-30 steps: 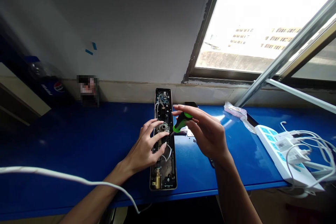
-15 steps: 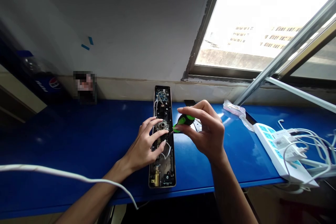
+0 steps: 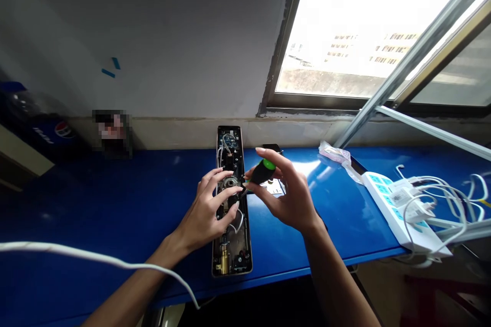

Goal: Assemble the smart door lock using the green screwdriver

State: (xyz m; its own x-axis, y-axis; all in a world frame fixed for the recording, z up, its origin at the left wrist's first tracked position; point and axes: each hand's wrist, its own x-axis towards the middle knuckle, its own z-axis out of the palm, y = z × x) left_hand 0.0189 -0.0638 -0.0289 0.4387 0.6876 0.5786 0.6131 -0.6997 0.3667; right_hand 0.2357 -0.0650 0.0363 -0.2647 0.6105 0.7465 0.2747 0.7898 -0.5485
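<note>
A long, narrow door lock [image 3: 244, 245] lies with its inside facing up on the blue table, showing wires, a circuit board and a brass cylinder [image 3: 224, 261] at its near end. My left hand [image 3: 209, 209] rests across the middle of the lock, fingers spread around a round part. In my right hand [image 3: 289, 189], the fingers are closed on a black and green screwdriver [image 3: 261, 171]. The tool leans, its shaft pointing down at the lock's right edge, near my left fingertips. My fingers hide exactly where its tip touches.
Behind my right hand lie a white printed sheet [image 3: 275, 188] and a dark flat object [image 3: 270, 148]. A power strip [image 3: 383, 199] with chargers and cables sits at the right, near a plastic packet [image 3: 333, 153]. A white cable [image 3: 95, 260] crosses the left foreground. A Pepsi bottle [image 3: 49, 130] stands far left.
The whole view has shifted, so most things appear farther left. The screwdriver's handle now stands more upright in my right fingers. My left hand stays on the lock.
</note>
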